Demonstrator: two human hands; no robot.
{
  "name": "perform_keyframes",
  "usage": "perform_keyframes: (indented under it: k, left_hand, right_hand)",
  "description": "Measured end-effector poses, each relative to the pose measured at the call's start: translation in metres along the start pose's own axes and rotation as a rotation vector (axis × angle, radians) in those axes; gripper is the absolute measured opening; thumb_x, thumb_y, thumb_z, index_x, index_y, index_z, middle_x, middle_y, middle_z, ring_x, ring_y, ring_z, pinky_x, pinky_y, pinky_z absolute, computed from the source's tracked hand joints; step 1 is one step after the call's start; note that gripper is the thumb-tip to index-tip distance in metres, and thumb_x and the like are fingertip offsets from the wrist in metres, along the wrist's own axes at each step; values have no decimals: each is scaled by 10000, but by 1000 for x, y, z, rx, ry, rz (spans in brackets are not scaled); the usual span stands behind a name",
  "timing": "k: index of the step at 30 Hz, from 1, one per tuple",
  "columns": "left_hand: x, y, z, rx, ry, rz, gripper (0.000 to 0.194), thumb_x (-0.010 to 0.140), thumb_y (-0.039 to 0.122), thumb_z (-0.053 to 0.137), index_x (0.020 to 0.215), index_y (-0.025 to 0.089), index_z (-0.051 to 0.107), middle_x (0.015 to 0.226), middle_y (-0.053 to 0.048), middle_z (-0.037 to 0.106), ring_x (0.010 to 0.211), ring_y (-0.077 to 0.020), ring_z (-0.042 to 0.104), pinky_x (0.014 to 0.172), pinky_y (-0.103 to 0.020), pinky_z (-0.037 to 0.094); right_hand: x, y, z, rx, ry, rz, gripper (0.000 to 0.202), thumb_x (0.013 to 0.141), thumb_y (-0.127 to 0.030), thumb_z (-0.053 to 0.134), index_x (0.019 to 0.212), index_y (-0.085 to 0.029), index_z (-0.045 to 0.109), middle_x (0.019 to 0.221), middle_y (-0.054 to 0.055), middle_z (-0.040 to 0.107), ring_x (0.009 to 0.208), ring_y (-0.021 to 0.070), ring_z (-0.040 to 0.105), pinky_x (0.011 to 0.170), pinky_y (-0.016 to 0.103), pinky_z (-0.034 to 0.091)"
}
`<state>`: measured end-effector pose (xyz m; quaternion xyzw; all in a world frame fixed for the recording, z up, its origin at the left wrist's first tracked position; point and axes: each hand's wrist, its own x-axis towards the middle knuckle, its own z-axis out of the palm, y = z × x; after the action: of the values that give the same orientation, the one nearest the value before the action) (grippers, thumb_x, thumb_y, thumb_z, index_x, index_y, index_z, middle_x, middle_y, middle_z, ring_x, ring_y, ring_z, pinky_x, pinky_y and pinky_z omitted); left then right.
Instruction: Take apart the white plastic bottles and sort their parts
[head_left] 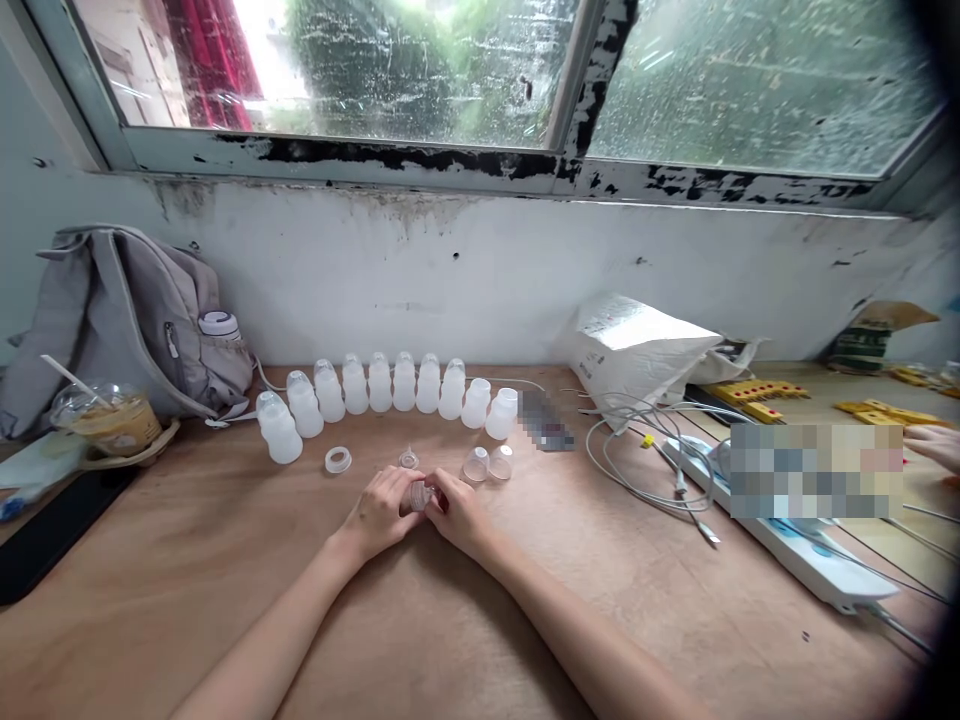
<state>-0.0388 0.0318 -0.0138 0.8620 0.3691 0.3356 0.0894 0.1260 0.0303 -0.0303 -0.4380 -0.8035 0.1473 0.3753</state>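
Observation:
My left hand [385, 510] and my right hand [459, 512] meet low over the table. Between them they grip a small clear, ribbed bottle part [418, 496], mostly covered by my fingers. Just beyond lies a clear nipple [409, 459]. A white collar ring [338, 460] rests to the left, and two clear domed caps [475, 465] stand to the right of my hands. Behind these, several frosted white baby bottles [379, 385] stand upright in an arc. Most wear clear domed tops; the two rightmost bottles [502, 414] look shorter, with no tall dome.
At left are a grey backpack [135, 310], an iced drink cup [112, 420] and a black phone-like slab [64, 535]. Cables [637, 480], a white power strip [810, 565] and a silvery bag [637, 350] occupy the right. Another person's hand [934, 445] shows at the right edge.

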Motion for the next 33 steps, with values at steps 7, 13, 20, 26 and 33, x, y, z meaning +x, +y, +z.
perform_keyframes:
  k: [7, 13, 20, 26, 33]
  left_hand:
    - [0, -14, -19, 110, 22, 29, 261, 749, 301, 574, 984, 192, 537, 958, -62, 628, 907, -213, 549, 828, -360, 393]
    - [-4, -44, -26, 383, 144, -271, 292, 813, 352, 485, 1070, 220, 520, 1004, -60, 635, 977, -232, 533, 967, -471, 252]
    - [-5, -53, -24, 417, 164, -467, 275, 789, 367, 490, 1018, 221, 532, 1020, -67, 634, 1015, -236, 521, 1021, -513, 151]
    - [-5, -52, -23, 437, 194, -475, 240, 785, 320, 486, 989, 209, 546, 1016, -83, 630, 1014, -258, 511, 991, -540, 190]
    - [-7, -54, -21, 471, 249, -448, 211, 763, 272, 496, 949, 207, 572, 982, -86, 638, 983, -264, 521, 984, -525, 215]
  right_hand:
    - [-1, 1, -5, -24, 10, 36, 309, 611, 2, 376, 821, -208, 461, 817, 14, 496, 666, 128, 484, 606, 216, 398]
    - [1, 6, -4, -45, 27, 101, 347, 639, 15, 375, 879, -204, 495, 892, 35, 484, 720, 135, 504, 654, 233, 429]
    - [8, 7, 1, -93, 34, 149, 275, 762, -81, 427, 989, -201, 527, 943, 50, 505, 704, 126, 530, 672, 244, 442]
    - [21, 9, 7, -206, 60, 253, 192, 809, -177, 442, 963, -175, 556, 916, 66, 541, 703, 144, 552, 636, 248, 434]
    - [32, 9, 12, -343, 66, 325, 209, 810, -193, 446, 977, -169, 569, 925, 84, 555, 714, 168, 560, 603, 258, 400]
